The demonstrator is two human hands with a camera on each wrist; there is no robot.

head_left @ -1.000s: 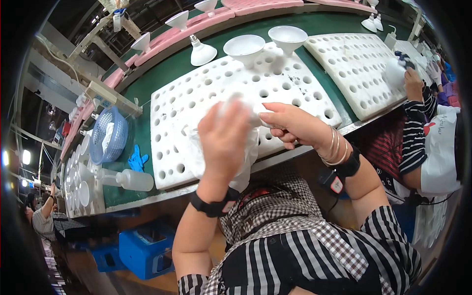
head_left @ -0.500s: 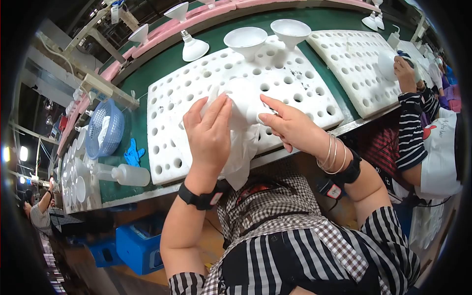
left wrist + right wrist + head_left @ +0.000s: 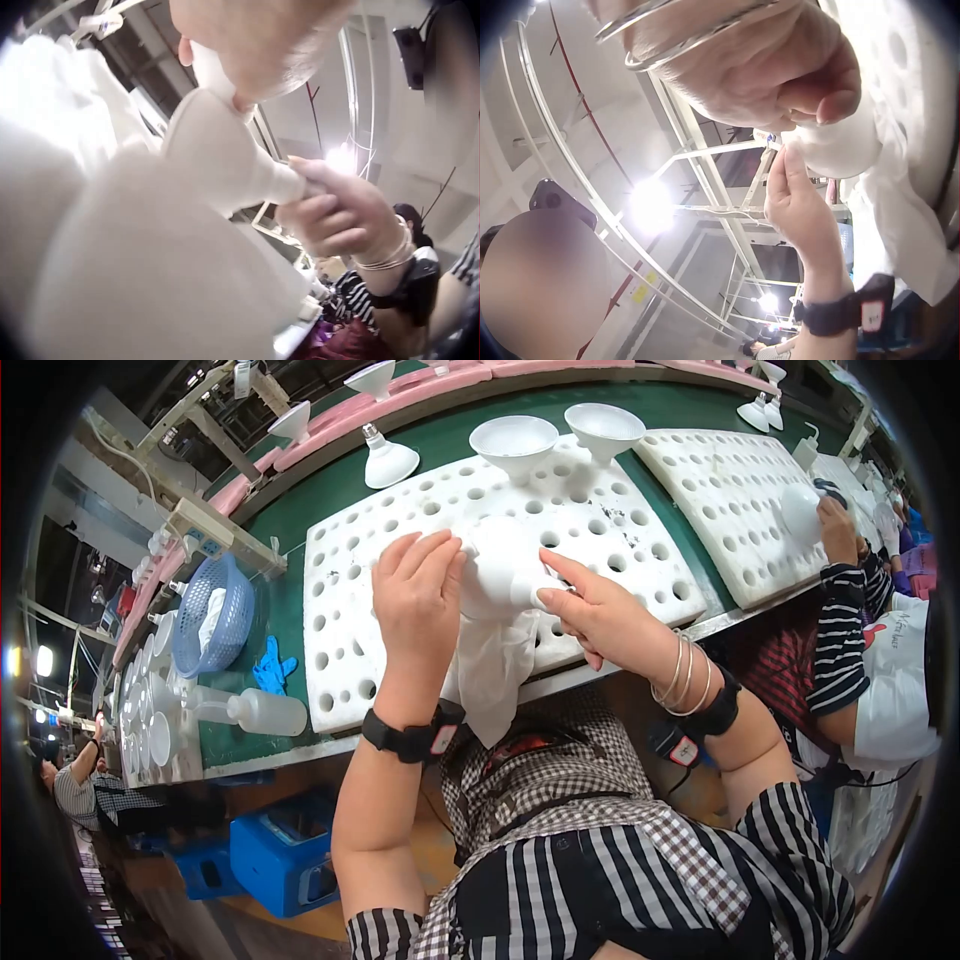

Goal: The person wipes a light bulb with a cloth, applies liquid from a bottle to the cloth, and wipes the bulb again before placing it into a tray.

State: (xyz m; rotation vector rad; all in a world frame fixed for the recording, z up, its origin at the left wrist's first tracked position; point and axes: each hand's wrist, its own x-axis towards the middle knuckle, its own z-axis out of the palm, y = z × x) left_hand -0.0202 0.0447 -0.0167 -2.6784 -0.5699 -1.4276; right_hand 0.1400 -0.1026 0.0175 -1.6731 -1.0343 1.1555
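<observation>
A white cone-shaped lamp (image 3: 500, 568) is held tilted above the holed white foam board (image 3: 640, 572). My right hand (image 3: 605, 612) grips its narrow base end, with thumb and fingers around it. At the wide end, my left hand (image 3: 415, 600) holds a white cloth (image 3: 490, 670) at the lamp's rim, fingers bent and close together. Most of the cloth hangs below the lamp, over the board's front edge. In the left wrist view the lamp (image 3: 214, 150) shows its smooth outer side, and the right hand (image 3: 345, 221) is curled around the base.
Two white lamps (image 3: 514, 442) stand face up at the board's back; another lamp (image 3: 388, 462) rests face down behind it. Left are a blue basket (image 3: 215, 625), blue glove (image 3: 272, 668) and squeeze bottle (image 3: 268, 713). A second foam board (image 3: 735, 510) and another person's hand (image 3: 838, 530) are right.
The left hand was a moving blur over the lamp's face; it has since come left to the rim. The lamp shows more clearly, and the cloth hangs lower. The right hand keeps its grip.
</observation>
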